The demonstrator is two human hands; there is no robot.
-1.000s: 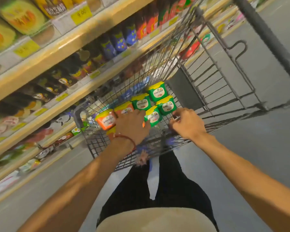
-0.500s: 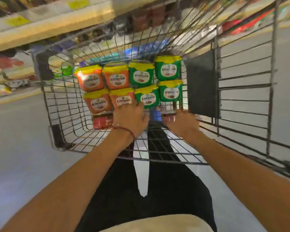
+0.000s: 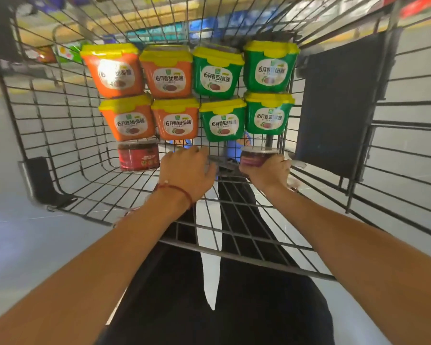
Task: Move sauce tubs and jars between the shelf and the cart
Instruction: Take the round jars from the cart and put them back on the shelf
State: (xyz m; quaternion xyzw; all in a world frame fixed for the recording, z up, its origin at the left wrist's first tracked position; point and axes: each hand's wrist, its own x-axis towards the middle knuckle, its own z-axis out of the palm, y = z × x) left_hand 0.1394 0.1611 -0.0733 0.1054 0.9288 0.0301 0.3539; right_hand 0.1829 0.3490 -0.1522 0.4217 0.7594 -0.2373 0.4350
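Cart: 4 orange tubs + 4 green tubs, two rows at far end; red jar just under the orange.
R hand: wrapped round dark jar, low in cart, under green tubs.
L hand: betw. the jars; fingers hidden, can't tell grip.
Tip: prob. keep jar upright, base flat on wires, don't nudge tubs.

1. The left forearm and right forearm, both bare, reach forward from the lower corners and draw closer together.
2. The left hand is palm down, fingers bent loosely forward, thumb angled right.
3. The right hand, near the left, curls its fingers round a small jar.
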